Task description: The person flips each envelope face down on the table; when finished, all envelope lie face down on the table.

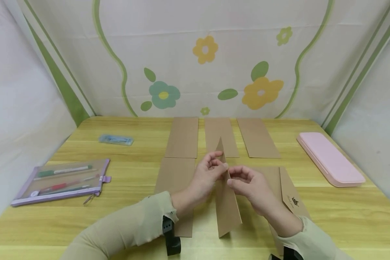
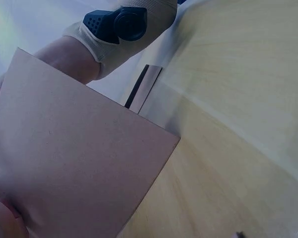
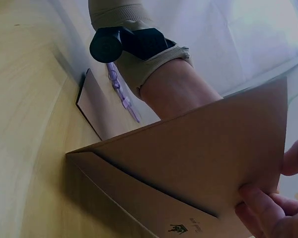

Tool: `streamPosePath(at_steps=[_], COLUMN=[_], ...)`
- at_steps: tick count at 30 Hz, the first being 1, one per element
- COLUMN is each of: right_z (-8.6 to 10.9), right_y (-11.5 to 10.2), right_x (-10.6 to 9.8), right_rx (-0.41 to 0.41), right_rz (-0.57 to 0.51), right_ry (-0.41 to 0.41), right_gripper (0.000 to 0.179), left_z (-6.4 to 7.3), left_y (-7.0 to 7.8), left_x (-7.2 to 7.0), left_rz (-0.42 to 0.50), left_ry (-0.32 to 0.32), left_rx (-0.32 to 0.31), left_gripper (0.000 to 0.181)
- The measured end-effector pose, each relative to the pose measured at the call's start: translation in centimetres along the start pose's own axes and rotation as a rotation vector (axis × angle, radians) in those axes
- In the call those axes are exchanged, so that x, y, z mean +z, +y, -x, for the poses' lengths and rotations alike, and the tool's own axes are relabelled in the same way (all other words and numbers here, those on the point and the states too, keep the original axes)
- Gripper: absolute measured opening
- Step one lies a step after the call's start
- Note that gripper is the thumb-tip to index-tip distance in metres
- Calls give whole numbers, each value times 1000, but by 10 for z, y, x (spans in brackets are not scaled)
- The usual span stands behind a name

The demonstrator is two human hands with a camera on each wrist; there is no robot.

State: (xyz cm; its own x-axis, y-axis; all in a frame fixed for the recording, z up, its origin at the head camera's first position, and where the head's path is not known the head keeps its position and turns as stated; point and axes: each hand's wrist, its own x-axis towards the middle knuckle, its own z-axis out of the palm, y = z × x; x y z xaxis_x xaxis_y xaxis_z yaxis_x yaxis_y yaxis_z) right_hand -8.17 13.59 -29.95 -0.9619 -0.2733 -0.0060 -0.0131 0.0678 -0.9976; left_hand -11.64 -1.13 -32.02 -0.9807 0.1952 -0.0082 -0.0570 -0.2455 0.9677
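Note:
A brown kraft paper envelope [image 1: 225,206] stands upright on its narrow side between my hands, its lower end spread in a V. My left hand [image 1: 204,177] pinches its upper part between thumb and fingers. From the right, my right hand [image 1: 253,187] pinches the envelope's edge near the left fingertips. In the right wrist view, the envelope [image 3: 203,148] shows a flap with a small crown print, lifted slightly from the body. The left wrist view shows its plain broad side [image 2: 79,144], which hides part of the hand behind it.
Three flat brown envelopes [image 1: 182,137] lie along the back, another [image 1: 173,177] at front left. Under my right forearm lies one with a crown-printed flap [image 1: 290,195]. A clear pencil pouch [image 1: 68,194] and small blue packet [image 1: 116,139] are left; a pink case [image 1: 331,157] is right.

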Motion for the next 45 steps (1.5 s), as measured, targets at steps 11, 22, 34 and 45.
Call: streamPosePath(at_steps=[11,22,34,45], right_z=[2,2,2,3], right_y=[-1,1,14,18], right_x=[-1,-6,-9,-25], right_rx=[-2,-73,-89,62], right_rz=[-68,-268,-423,-135], right_ry=[198,243,191,127], right_gripper=[39,30,30,57], left_z=[-4,-4,-5,-4], left_y=[-7,-18,-16,-17], left_x=[-9,-40,-51,-57], left_rz=[-88,-132,61,29], left_ry=[-31,207,152,91], left_rx=[-36,52,-44,-64], left_gripper=[48,43,36,50])
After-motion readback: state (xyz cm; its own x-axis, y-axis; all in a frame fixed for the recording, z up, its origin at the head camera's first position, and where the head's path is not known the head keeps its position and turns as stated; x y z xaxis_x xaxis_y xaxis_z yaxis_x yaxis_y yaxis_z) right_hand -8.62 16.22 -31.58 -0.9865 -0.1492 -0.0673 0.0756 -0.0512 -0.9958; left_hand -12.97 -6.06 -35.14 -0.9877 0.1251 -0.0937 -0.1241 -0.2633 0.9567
